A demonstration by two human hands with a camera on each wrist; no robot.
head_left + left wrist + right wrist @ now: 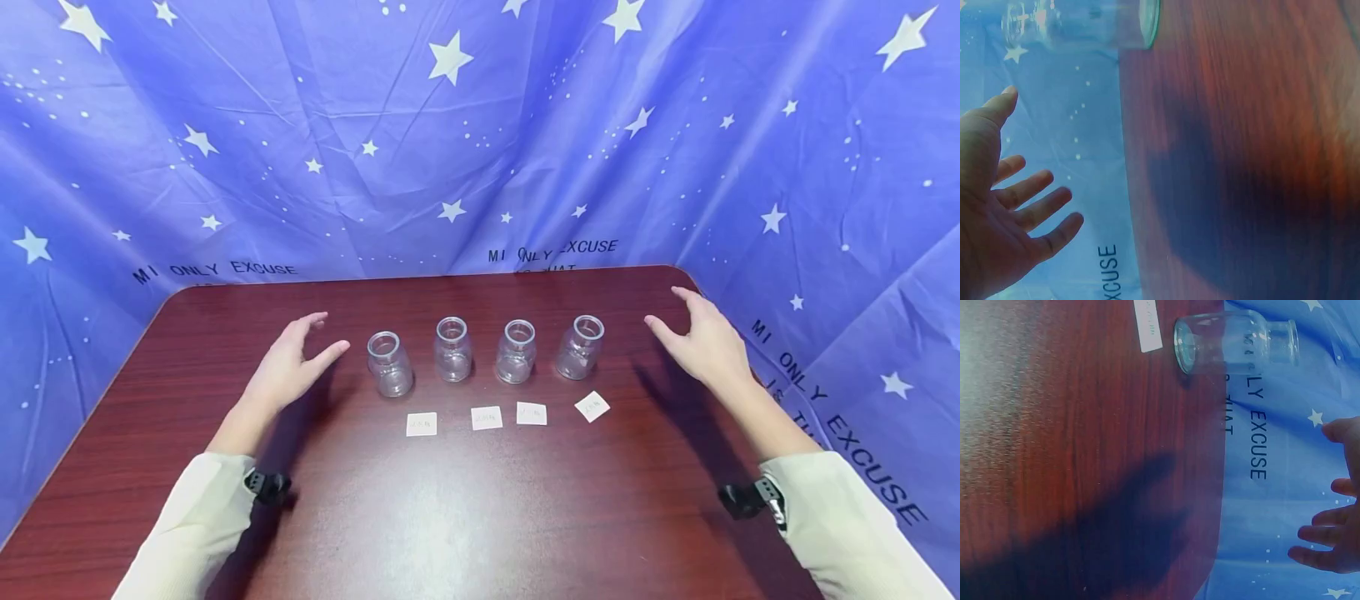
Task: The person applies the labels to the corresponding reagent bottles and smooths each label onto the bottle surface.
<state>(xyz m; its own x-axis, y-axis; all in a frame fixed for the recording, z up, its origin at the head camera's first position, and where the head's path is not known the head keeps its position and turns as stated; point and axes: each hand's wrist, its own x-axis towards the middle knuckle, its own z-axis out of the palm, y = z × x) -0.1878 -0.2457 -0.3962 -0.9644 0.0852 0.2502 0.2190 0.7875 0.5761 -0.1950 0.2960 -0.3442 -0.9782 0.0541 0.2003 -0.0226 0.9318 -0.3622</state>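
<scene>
jars [516, 364] of clear glass, four in all, stand upright and apart in a loose row on the dark red surface [525, 517]. nearer the person lie four small white slips [486, 418], the rightmost turned cornerwise. the left hand [288, 367] and right hand [708, 346] flank the row, raised, thumbs and fingers held wide apart. behind hangs blue star-printed cloth [382, 200].

A creased blue cloth [393, 196] with white stars [451, 58] hung behind the counter [570, 500], black lettering [264, 268] across its lower part. The counter's dark red, wood-grained top caught a pale glare [438, 533].
</scene>
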